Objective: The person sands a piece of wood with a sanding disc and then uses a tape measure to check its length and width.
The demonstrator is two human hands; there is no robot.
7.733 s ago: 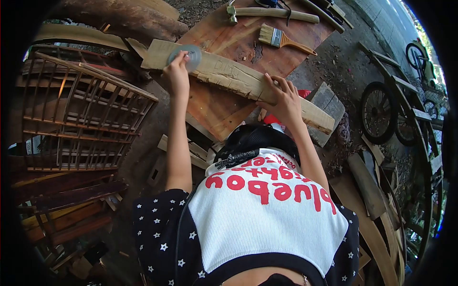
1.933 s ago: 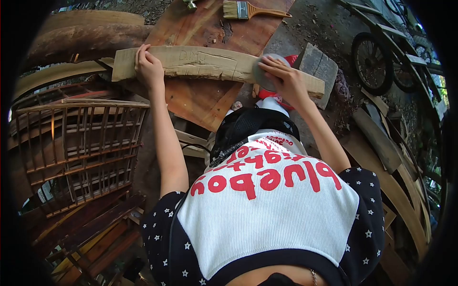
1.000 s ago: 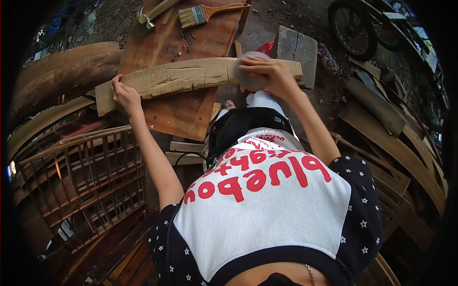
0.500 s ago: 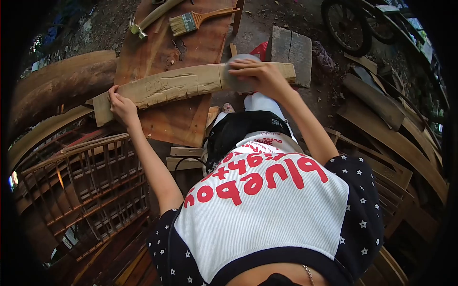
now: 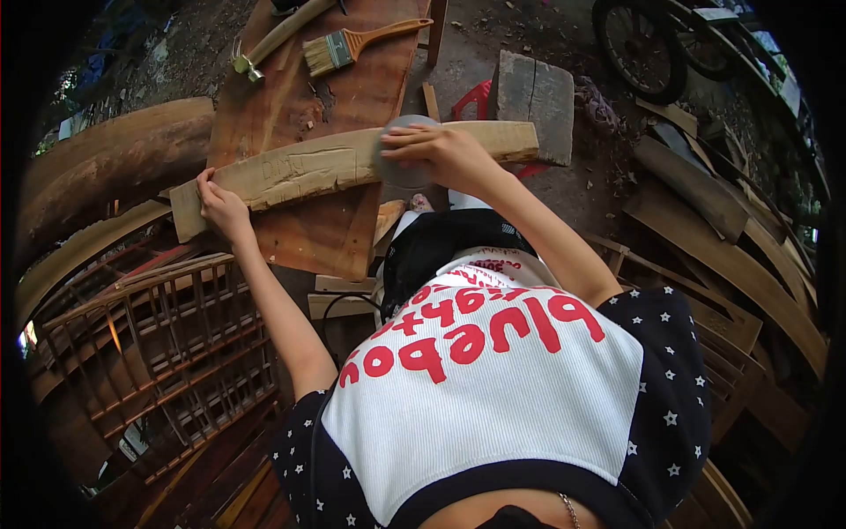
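Here the plank (image 5: 300, 167) lies lengthwise left-to-right between left hand (image 5: 220, 204) and right hand (image 5: 441, 152).

A long pale rough-hewn wooden plank (image 5: 352, 163) is laid across a reddish-brown plywood board (image 5: 330, 97). Its near-left end is gripped by the left hand (image 5: 220, 204); a grey round sanding disc (image 5: 401, 159) is pressed against its middle by the right hand (image 5: 441, 152).

I am looking down on an outdoor woodworking yard. At twelve o'clock a hammer (image 5: 264, 46) and paintbrush (image 5: 348, 46) lie on a reddish plank worktop (image 5: 326, 88) over bare dirt. A slatted wooden crate (image 5: 167, 344) sits at eight o'clock, stacked timber offcuts (image 5: 731, 238) at three, and a cart wheel (image 5: 639, 44) at one.
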